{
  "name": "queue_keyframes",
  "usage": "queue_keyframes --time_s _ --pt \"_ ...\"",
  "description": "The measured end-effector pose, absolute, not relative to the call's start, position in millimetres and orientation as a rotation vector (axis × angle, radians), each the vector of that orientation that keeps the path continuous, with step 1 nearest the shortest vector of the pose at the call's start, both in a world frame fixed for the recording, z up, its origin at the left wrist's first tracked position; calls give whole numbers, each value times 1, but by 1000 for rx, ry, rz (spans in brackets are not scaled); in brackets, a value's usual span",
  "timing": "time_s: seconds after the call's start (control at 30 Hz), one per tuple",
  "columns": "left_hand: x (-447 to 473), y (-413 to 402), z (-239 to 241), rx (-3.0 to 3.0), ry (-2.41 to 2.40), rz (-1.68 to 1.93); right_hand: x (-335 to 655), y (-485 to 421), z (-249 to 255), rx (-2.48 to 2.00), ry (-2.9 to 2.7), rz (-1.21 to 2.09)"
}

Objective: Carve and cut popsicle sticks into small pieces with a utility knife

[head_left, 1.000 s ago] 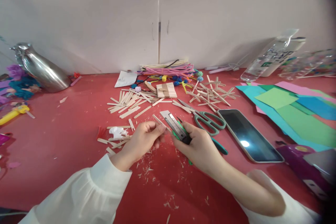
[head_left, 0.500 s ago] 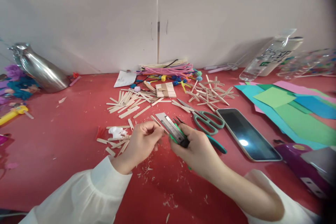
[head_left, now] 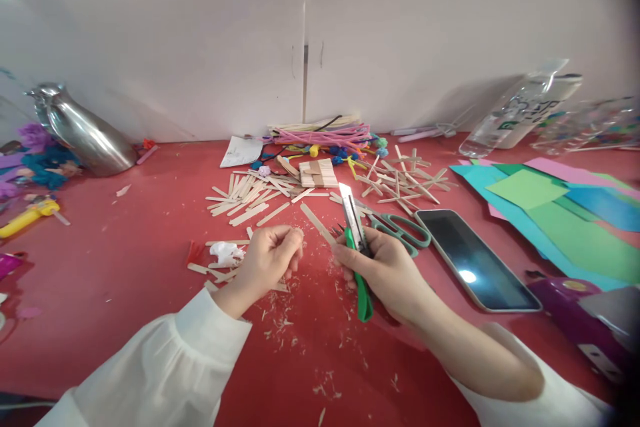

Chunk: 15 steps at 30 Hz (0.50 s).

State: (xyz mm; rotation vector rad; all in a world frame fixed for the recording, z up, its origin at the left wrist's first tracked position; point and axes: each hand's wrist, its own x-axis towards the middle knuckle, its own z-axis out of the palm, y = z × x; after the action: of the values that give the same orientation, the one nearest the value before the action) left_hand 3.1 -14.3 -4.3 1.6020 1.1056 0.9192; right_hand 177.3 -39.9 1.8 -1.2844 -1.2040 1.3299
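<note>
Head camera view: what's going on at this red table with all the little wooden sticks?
A person works at a red table. Their right hand grips a green utility knife, blade out and pointing away. The left hand is curled just beside it, above wood shavings; whether it pinches anything is unclear. One wooden stick juts out between the two hands. Scissors and a phone lie to the right.

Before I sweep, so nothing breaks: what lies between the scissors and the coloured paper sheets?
A phone, screen up, lies between scissors and paper sheets, per the head view.
</note>
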Motion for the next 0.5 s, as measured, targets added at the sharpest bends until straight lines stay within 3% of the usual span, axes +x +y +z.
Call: queue_keyframes --time_s 0.23,0.5 --pt "8 -16 -4 1630 1100 938 176 -43 0 -1364 -1368 1206" --pt "7 -18 -5 2112 1212 1021 171 -48 0 -1445 -1580 962"
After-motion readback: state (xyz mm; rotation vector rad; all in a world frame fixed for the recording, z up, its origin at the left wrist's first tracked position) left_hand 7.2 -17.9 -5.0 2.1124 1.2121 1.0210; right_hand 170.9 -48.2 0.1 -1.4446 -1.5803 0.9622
